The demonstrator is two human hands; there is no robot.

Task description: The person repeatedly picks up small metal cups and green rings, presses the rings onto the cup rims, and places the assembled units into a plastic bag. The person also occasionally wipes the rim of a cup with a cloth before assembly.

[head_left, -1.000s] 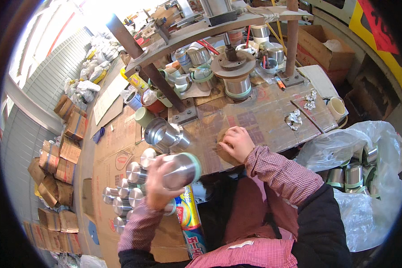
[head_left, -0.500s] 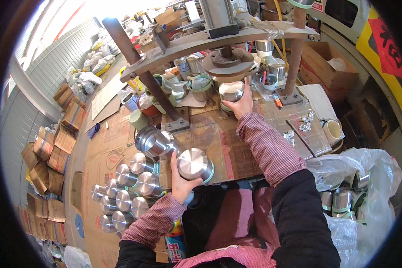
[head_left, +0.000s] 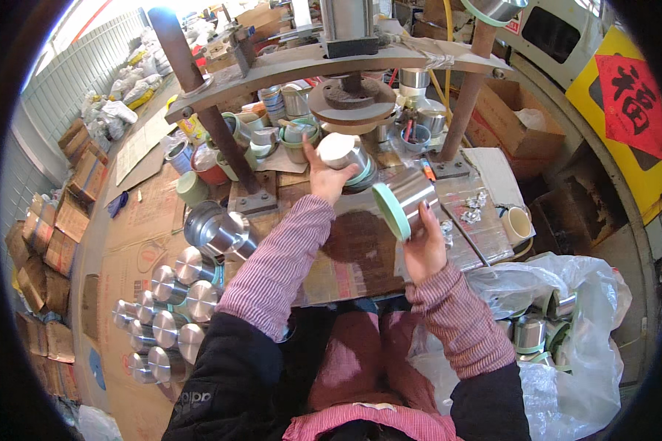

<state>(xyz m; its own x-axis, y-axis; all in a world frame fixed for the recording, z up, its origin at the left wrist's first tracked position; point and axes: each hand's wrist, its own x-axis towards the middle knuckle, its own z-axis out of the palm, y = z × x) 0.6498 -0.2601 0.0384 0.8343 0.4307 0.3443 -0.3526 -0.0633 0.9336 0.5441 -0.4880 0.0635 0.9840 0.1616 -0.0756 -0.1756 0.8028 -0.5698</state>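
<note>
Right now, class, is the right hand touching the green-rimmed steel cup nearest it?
Touching: the head view shows the right hand holding the green-rimmed steel cup, a finger lying against its side.

Clock directions run from its middle: the cardboard-topped bench (head_left: 357, 261) carries a flattened carton sheet (head_left: 129, 253) toward nine, bearing a cluster of steel cups (head_left: 166, 330) around eight. The press frame's bolted feet (head_left: 257, 201) stand at ten and two. Crumpled foil (head_left: 472, 215) and a thin rod (head_left: 465, 237) lie near three.
</note>
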